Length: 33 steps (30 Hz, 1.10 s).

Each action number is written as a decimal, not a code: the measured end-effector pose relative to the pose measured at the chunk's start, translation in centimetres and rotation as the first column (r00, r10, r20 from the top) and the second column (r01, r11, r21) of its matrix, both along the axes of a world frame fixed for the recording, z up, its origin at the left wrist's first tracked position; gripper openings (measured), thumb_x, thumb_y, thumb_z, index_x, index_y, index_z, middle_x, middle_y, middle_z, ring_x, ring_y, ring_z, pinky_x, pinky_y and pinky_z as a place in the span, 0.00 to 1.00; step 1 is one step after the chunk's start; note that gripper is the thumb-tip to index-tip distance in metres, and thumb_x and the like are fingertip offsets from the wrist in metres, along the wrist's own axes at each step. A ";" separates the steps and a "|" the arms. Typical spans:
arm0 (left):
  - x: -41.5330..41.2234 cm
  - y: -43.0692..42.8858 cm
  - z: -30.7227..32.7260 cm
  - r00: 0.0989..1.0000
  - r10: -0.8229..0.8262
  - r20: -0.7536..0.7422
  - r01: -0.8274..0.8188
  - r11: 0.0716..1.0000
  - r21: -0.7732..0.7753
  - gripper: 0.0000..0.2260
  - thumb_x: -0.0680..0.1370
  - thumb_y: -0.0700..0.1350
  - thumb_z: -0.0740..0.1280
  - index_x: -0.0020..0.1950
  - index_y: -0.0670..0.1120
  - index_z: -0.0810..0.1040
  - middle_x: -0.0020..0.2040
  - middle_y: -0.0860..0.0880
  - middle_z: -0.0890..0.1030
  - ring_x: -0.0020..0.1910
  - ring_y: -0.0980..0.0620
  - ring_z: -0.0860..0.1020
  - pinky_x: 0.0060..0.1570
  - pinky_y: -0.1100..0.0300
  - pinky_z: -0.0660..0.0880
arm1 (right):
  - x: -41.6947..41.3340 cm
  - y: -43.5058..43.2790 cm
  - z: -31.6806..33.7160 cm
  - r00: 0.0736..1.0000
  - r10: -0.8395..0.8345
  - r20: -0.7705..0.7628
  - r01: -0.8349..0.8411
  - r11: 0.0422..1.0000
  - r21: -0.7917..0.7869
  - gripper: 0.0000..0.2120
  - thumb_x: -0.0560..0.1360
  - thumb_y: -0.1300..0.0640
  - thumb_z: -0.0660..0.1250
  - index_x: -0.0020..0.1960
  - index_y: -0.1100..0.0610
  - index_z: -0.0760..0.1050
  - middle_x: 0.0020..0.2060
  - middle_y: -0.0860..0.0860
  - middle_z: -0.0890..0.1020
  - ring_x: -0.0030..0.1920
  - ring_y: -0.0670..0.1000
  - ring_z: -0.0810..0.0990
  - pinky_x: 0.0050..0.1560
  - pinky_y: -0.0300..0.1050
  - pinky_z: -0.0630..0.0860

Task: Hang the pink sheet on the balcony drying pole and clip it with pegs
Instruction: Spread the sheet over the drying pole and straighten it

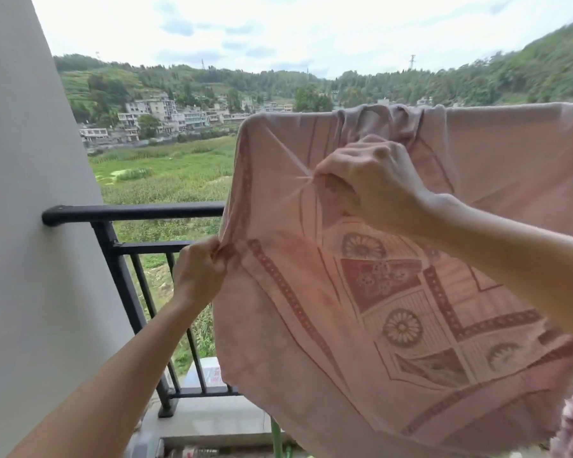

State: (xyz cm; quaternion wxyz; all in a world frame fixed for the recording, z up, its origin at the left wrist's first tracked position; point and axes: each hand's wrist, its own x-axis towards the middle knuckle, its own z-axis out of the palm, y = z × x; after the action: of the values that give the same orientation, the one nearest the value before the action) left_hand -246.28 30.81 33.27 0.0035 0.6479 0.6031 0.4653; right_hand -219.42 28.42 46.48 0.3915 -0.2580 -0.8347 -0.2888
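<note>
Beyond the balcony lie green fields, a cluster of houses and wooded hills under a cloudy sky; a grey wall (30,193) stands at the left and a black railing (133,213) runs out from it. Draped from a high line on the right, the sheet (311,325) hangs down in front of the railing, its top bunched into folds near the middle. The left hand (201,269) pinches the sheet's left edge low down, just in front of the railing. The right hand (374,183), higher and well apart from it, is clenched on a gather of cloth, with creases fanning out from the grip. From here the likeliest trouble is the sheet sliding off. Nothing pins it, so a hard tug to the left, or a gust over the open fields, could drag the bunched top along or send cloth over the railing. Uneven pulling could also leave the folds set in. The pole itself is covered by the cloth, so I cannot tell how much hangs on its far side. No pegs show. The sheet's right part and bottom hem are cut off, and a green upright (276,438) at the bottom is too partial to name.
</note>
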 end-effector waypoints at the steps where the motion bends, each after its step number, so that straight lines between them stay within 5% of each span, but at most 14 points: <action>1: -0.9 0.0 -0.9 0.999 -0.010 -0.044 0.005 0.995 -0.099 0.09 0.76 0.43 0.69 0.35 0.44 0.77 0.35 0.48 0.79 0.34 0.48 0.78 0.30 0.59 0.71 | -0.1 -0.9 -1.9 0.997 0.026 0.072 -0.024 0.999 -0.027 0.08 0.76 0.57 0.66 0.44 0.56 0.83 0.39 0.48 0.86 0.40 0.50 0.84 0.45 0.49 0.78; 3: -2.0 -0.2 -1.1 0.994 -0.089 0.070 0.106 0.953 -0.283 0.05 0.74 0.44 0.71 0.47 0.44 0.81 0.49 0.46 0.81 0.51 0.46 0.78 0.48 0.49 0.76 | 0.0 -1.8 -4.8 0.983 0.027 0.184 -0.011 0.996 -0.088 0.07 0.76 0.57 0.67 0.44 0.56 0.82 0.39 0.48 0.85 0.40 0.50 0.84 0.43 0.47 0.78; 5: -1.8 -0.2 1.1 0.904 -0.185 0.386 0.299 0.917 -0.263 0.18 0.75 0.48 0.67 0.63 0.44 0.75 0.60 0.44 0.76 0.60 0.46 0.74 0.59 0.46 0.71 | 0.1 -1.6 -5.2 0.985 0.022 0.172 0.008 0.984 -0.175 0.08 0.76 0.54 0.65 0.45 0.56 0.82 0.40 0.48 0.85 0.40 0.50 0.84 0.41 0.47 0.79; 8: -0.3 1.4 6.3 0.664 -0.273 0.696 0.449 0.890 -0.080 0.24 0.76 0.56 0.58 0.69 0.47 0.67 0.63 0.43 0.74 0.62 0.45 0.72 0.63 0.47 0.67 | -0.1 -1.3 -2.1 1.000 0.013 -0.012 -0.015 0.981 -0.193 0.14 0.76 0.46 0.64 0.49 0.55 0.82 0.44 0.48 0.85 0.43 0.50 0.84 0.44 0.48 0.80; 10: 0.6 2.9 8.7 0.648 -0.227 0.727 0.463 0.875 -0.140 0.24 0.80 0.61 0.52 0.69 0.48 0.68 0.61 0.41 0.77 0.61 0.42 0.74 0.65 0.44 0.66 | 0.0 -0.4 1.2 0.988 -0.043 -0.145 0.030 0.995 -0.091 0.15 0.76 0.45 0.65 0.54 0.55 0.81 0.49 0.51 0.85 0.49 0.51 0.82 0.51 0.48 0.77; 13: 1.1 3.6 9.6 0.731 -0.148 0.666 0.523 0.748 -0.408 0.33 0.75 0.69 0.53 0.63 0.45 0.76 0.52 0.42 0.81 0.55 0.42 0.78 0.57 0.45 0.72 | 1.7 2.5 5.8 0.932 -0.315 -0.177 0.280 0.940 -0.195 0.20 0.77 0.44 0.64 0.65 0.53 0.74 0.59 0.54 0.80 0.56 0.55 0.78 0.55 0.49 0.73; 15: 0.8 3.7 9.5 0.722 -0.178 0.668 0.578 0.686 -0.441 0.28 0.74 0.66 0.60 0.57 0.43 0.79 0.48 0.46 0.82 0.53 0.43 0.79 0.50 0.48 0.74 | 3.5 4.3 7.1 0.884 -0.456 -0.100 0.382 0.830 -0.405 0.23 0.76 0.37 0.62 0.61 0.53 0.76 0.54 0.50 0.82 0.49 0.54 0.80 0.47 0.46 0.75; 18: -0.3 4.1 10.6 0.601 -0.142 0.787 0.518 0.819 -0.247 0.13 0.78 0.51 0.66 0.52 0.42 0.79 0.48 0.46 0.81 0.50 0.45 0.79 0.38 0.54 0.77 | 5.5 5.5 7.1 0.916 -0.361 -0.172 0.192 0.775 -0.602 0.22 0.72 0.36 0.65 0.36 0.55 0.78 0.31 0.50 0.78 0.30 0.52 0.75 0.31 0.45 0.71; 21: -1.9 4.6 13.7 0.496 -0.119 0.860 0.340 0.938 -0.066 0.10 0.82 0.47 0.58 0.52 0.45 0.76 0.46 0.48 0.78 0.48 0.46 0.76 0.37 0.52 0.75 | 7.1 6.7 7.6 0.870 -0.277 -0.408 0.023 0.849 -0.528 0.12 0.75 0.50 0.70 0.39 0.58 0.83 0.30 0.51 0.80 0.31 0.52 0.77 0.32 0.47 0.76; 24: -2.5 4.0 17.0 0.583 -0.142 0.800 0.328 0.942 -0.072 0.13 0.83 0.48 0.52 0.53 0.48 0.75 0.43 0.49 0.79 0.46 0.47 0.78 0.38 0.50 0.77 | 10.4 8.1 8.5 0.743 -0.373 -0.555 0.113 0.888 -0.446 0.15 0.75 0.51 0.69 0.37 0.61 0.80 0.21 0.43 0.76 0.23 0.42 0.73 0.24 0.40 0.71; 26: -1.9 3.2 17.9 0.670 -0.114 0.734 0.384 0.899 -0.211 0.16 0.83 0.52 0.48 0.51 0.48 0.73 0.45 0.46 0.78 0.42 0.46 0.78 0.37 0.50 0.76 | 12.3 9.0 9.0 0.708 -0.488 -0.511 0.202 0.833 -0.515 0.18 0.74 0.52 0.70 0.35 0.66 0.78 0.23 0.48 0.77 0.23 0.45 0.74 0.25 0.40 0.70; 30: -0.9 3.2 15.8 0.799 -0.023 0.601 0.418 0.739 -0.528 0.20 0.82 0.59 0.50 0.56 0.44 0.70 0.58 0.35 0.75 0.52 0.37 0.78 0.53 0.42 0.76 | 14.9 9.3 9.9 0.608 -0.767 -0.206 0.464 0.553 -0.692 0.15 0.70 0.53 0.74 0.34 0.65 0.80 0.38 0.60 0.83 0.38 0.58 0.79 0.40 0.47 0.74; 33: 0.0 3.5 13.5 0.843 -0.033 0.537 0.431 0.639 -0.637 0.26 0.77 0.66 0.54 0.57 0.44 0.74 0.54 0.38 0.79 0.53 0.38 0.79 0.46 0.47 0.76 | 15.4 8.6 10.8 0.420 -0.904 -0.079 0.655 0.363 -0.663 0.15 0.62 0.50 0.75 0.44 0.60 0.82 0.41 0.57 0.83 0.43 0.57 0.81 0.50 0.51 0.77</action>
State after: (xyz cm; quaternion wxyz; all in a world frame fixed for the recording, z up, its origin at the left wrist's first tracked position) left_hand -246.27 34.29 46.81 0.4750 0.5286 0.6258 0.3214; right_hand -204.05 37.05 57.28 0.2831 -0.7882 -0.5306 -0.1309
